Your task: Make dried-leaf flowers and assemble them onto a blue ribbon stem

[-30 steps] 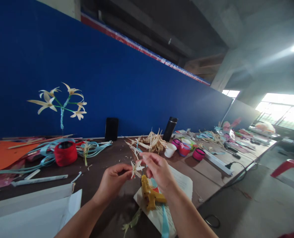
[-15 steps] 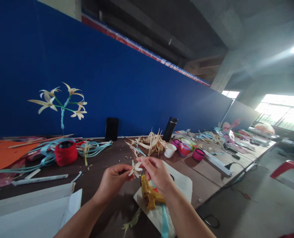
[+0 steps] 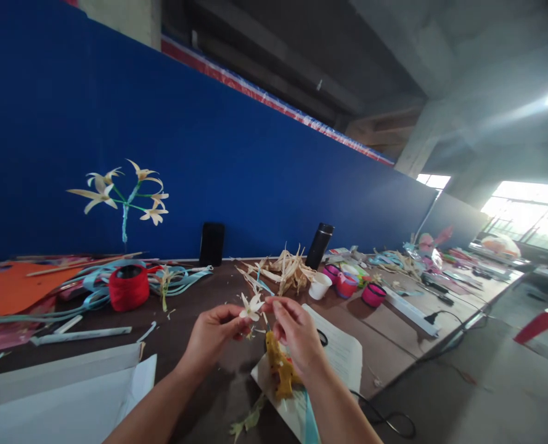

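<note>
My left hand (image 3: pixel 214 334) pinches a small cream flower (image 3: pixel 252 307) with pointed petals, its face turned up toward me. My right hand (image 3: pixel 298 336) is closed in a pinch at the flower's right edge; whatever sits between those fingertips is too small to make out. Just under my hands a yellow glue gun (image 3: pixel 279 370) lies on printed paper (image 3: pixel 345 348), partly covered by my right hand. Dried husk strips (image 3: pixel 290 271) are heaped beyond the hands. At the left, a finished-looking spray of similar cream flowers (image 3: pixel 125 216) stands upright on a blue-wrapped stem.
A red roll (image 3: pixel 128 288) sits among light-blue ribbons (image 3: pixel 95 280). Left front lies a white box (image 3: pixel 65 394). Farther back are a phone (image 3: pixel 212 243), a black flask (image 3: pixel 320 245), a white cup (image 3: pixel 320 285), pink tape rolls (image 3: pixel 373 294) and a power strip (image 3: pixel 410 311).
The flower has tipped upward, showing its open face more, and both hands have turned slightly with it. The whole view has shifted a little.
</note>
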Tool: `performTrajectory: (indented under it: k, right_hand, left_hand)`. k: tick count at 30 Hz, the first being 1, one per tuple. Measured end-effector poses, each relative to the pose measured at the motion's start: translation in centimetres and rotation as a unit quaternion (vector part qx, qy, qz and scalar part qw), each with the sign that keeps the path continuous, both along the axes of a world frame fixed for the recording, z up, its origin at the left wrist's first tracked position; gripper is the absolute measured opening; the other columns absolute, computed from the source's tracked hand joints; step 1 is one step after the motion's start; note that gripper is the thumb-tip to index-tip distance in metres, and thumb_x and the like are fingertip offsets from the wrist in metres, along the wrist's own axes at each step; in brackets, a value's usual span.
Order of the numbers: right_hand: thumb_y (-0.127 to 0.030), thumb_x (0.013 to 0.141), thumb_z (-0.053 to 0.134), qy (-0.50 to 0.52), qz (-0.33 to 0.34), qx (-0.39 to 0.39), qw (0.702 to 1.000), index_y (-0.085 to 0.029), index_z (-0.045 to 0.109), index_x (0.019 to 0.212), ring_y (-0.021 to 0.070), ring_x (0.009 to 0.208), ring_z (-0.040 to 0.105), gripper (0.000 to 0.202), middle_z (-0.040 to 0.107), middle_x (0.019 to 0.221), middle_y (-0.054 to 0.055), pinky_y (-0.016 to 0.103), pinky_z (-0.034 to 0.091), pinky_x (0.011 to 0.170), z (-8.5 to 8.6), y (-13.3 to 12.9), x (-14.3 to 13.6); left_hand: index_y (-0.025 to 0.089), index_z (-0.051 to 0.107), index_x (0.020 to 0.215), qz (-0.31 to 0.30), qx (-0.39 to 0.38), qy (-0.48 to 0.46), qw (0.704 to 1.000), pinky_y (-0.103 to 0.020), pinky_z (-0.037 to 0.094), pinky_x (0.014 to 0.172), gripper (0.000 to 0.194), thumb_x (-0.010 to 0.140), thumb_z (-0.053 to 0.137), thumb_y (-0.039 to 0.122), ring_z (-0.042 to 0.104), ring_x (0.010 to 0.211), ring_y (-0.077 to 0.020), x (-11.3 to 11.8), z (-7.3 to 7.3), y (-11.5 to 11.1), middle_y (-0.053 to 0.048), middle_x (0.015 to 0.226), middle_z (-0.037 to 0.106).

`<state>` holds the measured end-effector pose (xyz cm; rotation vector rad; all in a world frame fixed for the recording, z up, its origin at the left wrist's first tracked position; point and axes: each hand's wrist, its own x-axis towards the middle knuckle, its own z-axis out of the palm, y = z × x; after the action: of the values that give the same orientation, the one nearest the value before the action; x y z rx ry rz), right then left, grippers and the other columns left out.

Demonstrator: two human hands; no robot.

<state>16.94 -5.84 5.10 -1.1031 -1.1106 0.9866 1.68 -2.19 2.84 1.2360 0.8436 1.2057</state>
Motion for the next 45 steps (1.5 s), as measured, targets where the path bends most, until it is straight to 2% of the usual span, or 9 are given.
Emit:
performTrajectory:
  k: [4, 9, 13, 16, 23, 30, 35, 40, 45]
  right_hand:
    - [-0.036, 0.076, 0.064, -0.052, 0.018, -0.009, 0.998, -0.015, 0.064, 0.092, 0.0038, 0.040, 0.046, 0.027, 0.066, 0.080, 0.003, 0.017, 0.031, 0.038, -1.2, -0.1, -0.6]
    - [-0.031, 0.077, 0.061, -0.080, 0.029, 0.009, 0.996, -0.017, 0.062, 0.095, 0.0053, 0.043, 0.051, 0.023, 0.066, 0.086, 0.002, 0.019, 0.038, 0.041, -1.7, -0.1, -1.7]
    - [-0.032, 0.079, 0.061, -0.040, 0.051, 0.012, 0.998, -0.018, 0.061, 0.097, 0.0050, 0.042, 0.051, 0.023, 0.065, 0.088, 0.002, 0.018, 0.037, 0.039, -2.1, 0.2, -2.1]
    - [-0.036, 0.079, 0.062, -0.025, 0.067, 0.001, 0.997, -0.017, 0.061, 0.099, 0.0057, 0.043, 0.051, 0.027, 0.064, 0.081, 0.002, 0.016, 0.031, 0.036, -2.1, 0.4, -2.4]
    - [-0.043, 0.075, 0.065, -0.003, 0.059, -0.019, 0.998, -0.015, 0.063, 0.095, 0.0055, 0.041, 0.048, 0.035, 0.060, 0.069, 0.000, 0.016, 0.025, 0.034, -2.2, 0.9, -2.7]
    - [-0.042, 0.073, 0.068, -0.022, 0.046, -0.027, 0.998, -0.016, 0.066, 0.089, 0.0055, 0.042, 0.047, 0.031, 0.056, 0.060, -0.003, 0.016, 0.029, 0.038, -2.0, 1.0, -2.5]
    - [-0.041, 0.072, 0.069, -0.051, 0.039, -0.015, 0.998, -0.016, 0.066, 0.086, 0.0066, 0.044, 0.046, 0.028, 0.055, 0.058, -0.004, 0.017, 0.031, 0.039, -1.7, 1.0, -2.5]
    - [-0.039, 0.073, 0.068, -0.038, 0.047, -0.007, 0.998, -0.016, 0.065, 0.082, 0.0068, 0.044, 0.045, 0.025, 0.055, 0.058, -0.004, 0.018, 0.032, 0.039, -1.6, 0.8, -2.6]
    - [-0.035, 0.074, 0.068, -0.018, 0.058, -0.002, 0.998, -0.017, 0.065, 0.090, 0.0060, 0.046, 0.047, 0.025, 0.062, 0.073, 0.000, 0.017, 0.034, 0.040, -1.3, 0.4, -2.4]
  left_hand:
    - [0.015, 0.069, 0.064, -0.002, 0.006, -0.009, 1.000, -0.020, 0.039, 0.048, 0.020, 0.060, 0.075, 0.034, 0.048, 0.048, -0.0087, 0.0, -0.8, 0.4, 0.002, 0.054, 0.060]
    - [0.016, 0.071, 0.063, 0.037, 0.056, -0.004, 0.998, -0.019, 0.037, 0.050, 0.019, 0.058, 0.076, 0.033, 0.049, 0.058, -0.0094, -0.1, -0.7, 0.6, -0.001, 0.075, 0.059]
    - [0.017, 0.069, 0.060, 0.041, 0.073, 0.020, 0.996, -0.019, 0.037, 0.054, 0.019, 0.063, 0.073, 0.035, 0.048, 0.062, -0.0104, -0.4, -0.4, 0.6, 0.001, 0.069, 0.054]
    - [0.016, 0.066, 0.057, 0.049, 0.073, 0.028, 0.996, -0.020, 0.037, 0.056, 0.021, 0.062, 0.072, 0.036, 0.047, 0.061, -0.0106, -0.6, -0.1, 0.6, 0.002, 0.066, 0.052]
    - [0.016, 0.064, 0.054, 0.074, 0.082, 0.039, 0.993, -0.020, 0.038, 0.056, 0.020, 0.059, 0.071, 0.034, 0.049, 0.062, -0.0121, -0.6, 0.0, 0.9, 0.001, 0.065, 0.052]
    - [0.017, 0.065, 0.054, 0.092, 0.107, 0.052, 0.989, -0.020, 0.037, 0.056, 0.013, 0.062, 0.070, 0.026, 0.049, 0.061, -0.0114, -0.5, -0.2, 0.8, 0.002, 0.063, 0.052]
    - [0.018, 0.069, 0.055, 0.090, 0.134, 0.072, 0.984, -0.021, 0.037, 0.055, 0.011, 0.064, 0.069, 0.025, 0.049, 0.061, -0.0126, -0.6, 0.1, 0.5, 0.000, 0.063, 0.053]
    - [0.018, 0.070, 0.058, 0.086, 0.153, 0.062, 0.982, -0.021, 0.036, 0.054, 0.010, 0.066, 0.069, 0.025, 0.049, 0.061, -0.0127, -0.7, 0.3, 0.4, -0.001, 0.065, 0.054]
    - [0.018, 0.069, 0.057, 0.053, 0.133, 0.034, 0.989, -0.021, 0.037, 0.059, 0.012, 0.066, 0.071, 0.026, 0.050, 0.066, -0.0130, -0.7, -0.2, 0.6, 0.000, 0.067, 0.054]
